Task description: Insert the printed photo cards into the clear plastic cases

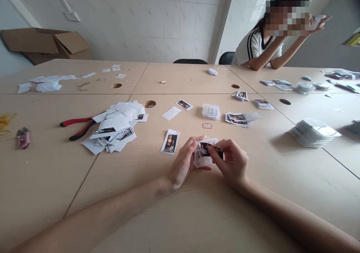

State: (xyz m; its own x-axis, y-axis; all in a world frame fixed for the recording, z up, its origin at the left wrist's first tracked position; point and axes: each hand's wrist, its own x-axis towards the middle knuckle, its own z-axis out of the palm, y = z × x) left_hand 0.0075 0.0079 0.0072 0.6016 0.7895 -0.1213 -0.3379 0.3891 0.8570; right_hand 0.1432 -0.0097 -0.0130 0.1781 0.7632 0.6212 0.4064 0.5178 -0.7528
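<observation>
My left hand (184, 162) is wrapped round a small clear plastic box (201, 160), thumb along its near left side. In my right hand (232, 160) a black printed sticker (204, 149) is pinched between thumb and fingers, lying partly over the box lid; its right end bends up. Just left of my hands lies a white card with a black label (170, 142). Beyond them stands another clear box (210, 111), with a small red-edged label (207, 126) in front of it.
A heap of white cards (118, 122) covers red-handled pliers (77, 122) at left, near pink-handled cutters (23, 138). Stacked clear packets (315, 132) stand at right, labels (237, 119) nearer. Another person (260, 45) sits across the table, arms raised. A cardboard box (45, 45) is behind.
</observation>
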